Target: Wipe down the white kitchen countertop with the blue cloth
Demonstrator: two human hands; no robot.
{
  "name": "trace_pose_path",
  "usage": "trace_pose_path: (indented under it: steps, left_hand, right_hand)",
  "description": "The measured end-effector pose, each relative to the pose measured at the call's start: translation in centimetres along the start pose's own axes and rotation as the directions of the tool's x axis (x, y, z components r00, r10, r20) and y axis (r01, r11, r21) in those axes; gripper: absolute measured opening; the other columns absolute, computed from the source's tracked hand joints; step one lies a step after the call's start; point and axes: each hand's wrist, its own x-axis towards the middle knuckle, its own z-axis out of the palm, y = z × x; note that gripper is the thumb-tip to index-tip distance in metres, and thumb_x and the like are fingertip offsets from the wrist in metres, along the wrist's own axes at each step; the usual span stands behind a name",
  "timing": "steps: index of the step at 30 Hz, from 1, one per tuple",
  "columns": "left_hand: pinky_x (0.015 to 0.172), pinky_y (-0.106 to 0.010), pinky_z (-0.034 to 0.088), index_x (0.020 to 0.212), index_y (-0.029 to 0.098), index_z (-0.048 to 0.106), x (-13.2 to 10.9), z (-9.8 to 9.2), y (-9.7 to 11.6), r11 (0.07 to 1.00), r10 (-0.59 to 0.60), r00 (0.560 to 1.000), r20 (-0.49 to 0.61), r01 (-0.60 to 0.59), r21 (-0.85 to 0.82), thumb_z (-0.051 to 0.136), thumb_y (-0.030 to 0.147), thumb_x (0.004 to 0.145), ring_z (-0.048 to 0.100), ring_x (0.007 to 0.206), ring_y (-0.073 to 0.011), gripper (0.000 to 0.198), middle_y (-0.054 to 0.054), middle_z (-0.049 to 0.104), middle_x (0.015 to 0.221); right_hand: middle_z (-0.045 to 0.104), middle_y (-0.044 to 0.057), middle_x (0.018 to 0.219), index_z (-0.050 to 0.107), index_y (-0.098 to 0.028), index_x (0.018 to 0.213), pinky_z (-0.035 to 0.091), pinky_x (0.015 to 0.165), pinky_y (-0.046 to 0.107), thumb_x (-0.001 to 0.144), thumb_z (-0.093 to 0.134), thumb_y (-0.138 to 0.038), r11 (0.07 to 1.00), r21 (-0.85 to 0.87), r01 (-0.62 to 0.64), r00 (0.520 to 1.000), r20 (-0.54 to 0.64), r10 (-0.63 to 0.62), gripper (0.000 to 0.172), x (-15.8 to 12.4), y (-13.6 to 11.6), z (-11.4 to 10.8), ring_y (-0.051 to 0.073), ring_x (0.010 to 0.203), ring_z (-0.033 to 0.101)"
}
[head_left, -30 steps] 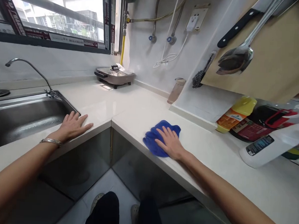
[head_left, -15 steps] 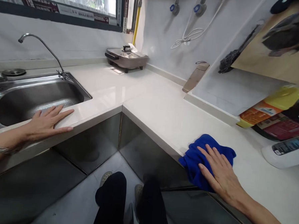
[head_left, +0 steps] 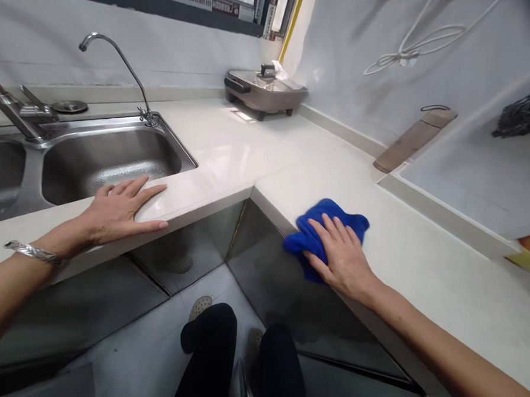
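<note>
My right hand lies flat on a bright blue cloth, thumb and fingers stretched out. The crumpled cloth rests on the white countertop close to the inner corner and hangs over the front edge. My left hand is spread on the counter's front edge beside the sink, holding nothing, with its thumb along the edge. A silver bracelet is on the left wrist. Behind that hand is the steel double sink, its near rim partly hidden by the fingers.
A thin curved tap and a larger mixer tap rise behind the sink. An electric pan with a lid stands in the far corner. A brown bottle stands by the right wall, below a coiled white cable.
My right hand has slid the blue cloth along the counter toward the inner corner. My left hand stays by the sink. The view has turned left, showing more of the sink.
</note>
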Motion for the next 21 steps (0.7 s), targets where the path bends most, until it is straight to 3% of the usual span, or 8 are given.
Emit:
trace_pose_path:
  steps: [6, 11, 17, 21]
  left_hand:
    - [0.121, -0.062, 0.022, 0.163, 0.034, 0.029, 0.0, 0.2, 0.0, 0.999, -0.013, 1.000, -0.025, 0.012, -0.046, 0.039, 0.083, 0.087, 0.025, 0.154, -0.0441, 0.091, -0.013, 0.017, 0.173]
    - [0.119, -0.064, 0.024, 0.162, 0.036, 0.030, 0.0, 0.2, 0.2, 0.997, -0.041, 0.999, -0.012, 0.040, -0.066, 0.043, 0.088, 0.080, 0.029, 0.151, -0.0489, 0.098, -0.012, 0.017, 0.173]
    - [0.119, -0.064, 0.022, 0.162, 0.040, 0.031, -0.2, 0.1, 0.6, 0.993, -0.031, 1.000, -0.007, 0.030, -0.110, 0.045, 0.092, 0.075, 0.027, 0.152, -0.0471, 0.103, -0.011, 0.020, 0.172]
    - [0.119, -0.066, 0.022, 0.161, 0.039, 0.033, -0.4, 0.1, 0.6, 0.992, -0.024, 1.000, -0.012, 0.022, -0.127, 0.045, 0.092, 0.075, 0.026, 0.152, -0.0484, 0.102, -0.012, 0.020, 0.172]
  right_hand:
    - [0.030, 0.019, 0.169, 0.035, -0.017, 0.162, 0.024, 0.122, 0.067, 0.085, 0.060, -0.034, 0.990, 0.064, 0.129, 0.989, 0.068, -0.133, 0.083, 11.4, -4.1, 1.3, 0.047, 0.155, 0.025]
    - [0.036, 0.007, 0.168, 0.050, -0.023, 0.154, 0.023, 0.125, 0.063, 0.084, 0.051, -0.027, 0.918, 0.305, 0.253, 0.955, 0.073, -0.288, 0.071, 19.1, -5.6, 1.7, 0.038, 0.157, 0.025]
    - [0.037, 0.000, 0.167, 0.054, -0.026, 0.151, 0.022, 0.125, 0.064, 0.084, 0.046, -0.028, 0.892, 0.385, 0.236, 0.955, 0.078, -0.286, 0.067, 21.1, -6.3, 2.0, 0.036, 0.158, 0.023]
    - [0.038, 0.003, 0.167, 0.054, -0.024, 0.151, 0.021, 0.124, 0.066, 0.088, 0.046, -0.029, 0.872, 0.405, 0.274, 0.937, 0.089, -0.336, 0.064, 20.6, -9.4, 1.5, 0.039, 0.158, 0.022]
